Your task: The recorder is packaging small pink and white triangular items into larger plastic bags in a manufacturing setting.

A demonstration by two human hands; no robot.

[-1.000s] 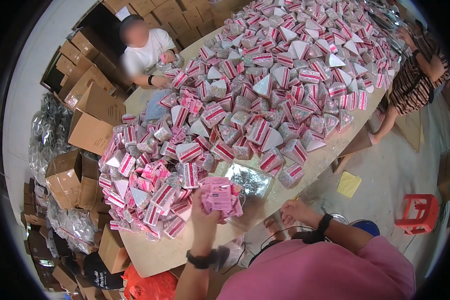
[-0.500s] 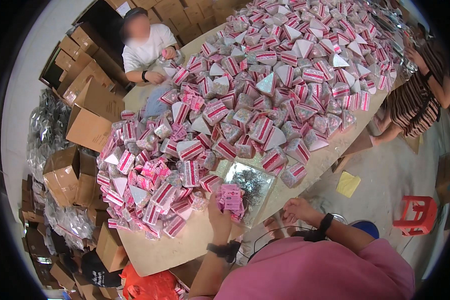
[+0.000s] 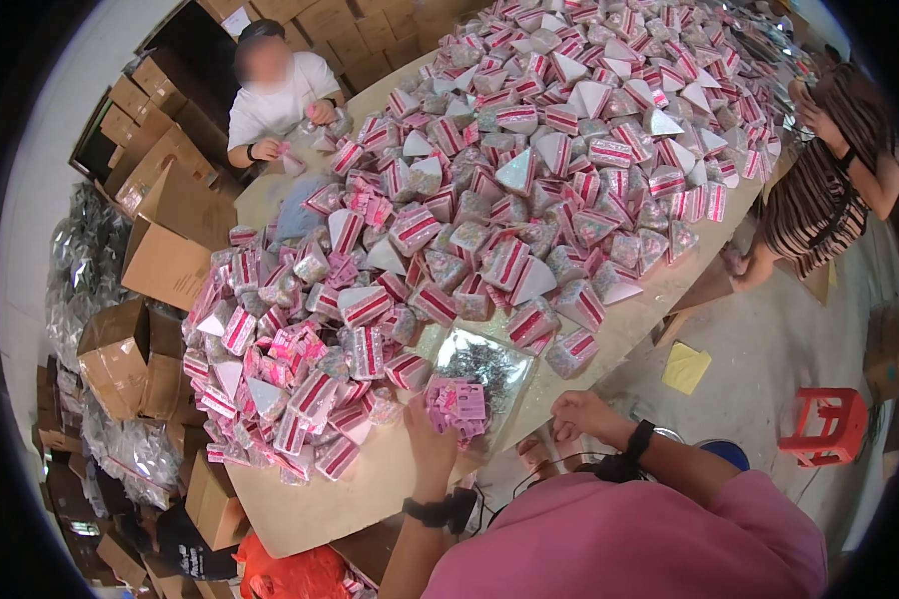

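Left-hand grip (image 3: 432, 439), its fingers partly hidden so I cannot tell whether they pinch, lies against the bunched pink printed packets (image 3: 456, 404) just right of it, which have shifted farther across the shiny tray (image 3: 469, 346), covering its near-left part.

Fairly bright, even light fills the middle of the view, so the bare bench (image 3: 300, 514) and the floor (image 3: 739, 319) read pale, while the cartons (image 3: 62, 489) at the lower left sink into murk. The shiny tray (image 3: 461, 346) throws back a hard, whitish glare — strongest toward its far side — and small glints speckle the wedge-shaped packs (image 3: 514, 265) and silvery plastic bags (image 3: 75, 265). Fine detail on the pink packets (image 3: 459, 401) is soft; a blur smears the far worker's face (image 3: 265, 62). Toward the rim, the fisheye bends the wall (image 3: 45, 130) and black swallows the corners.
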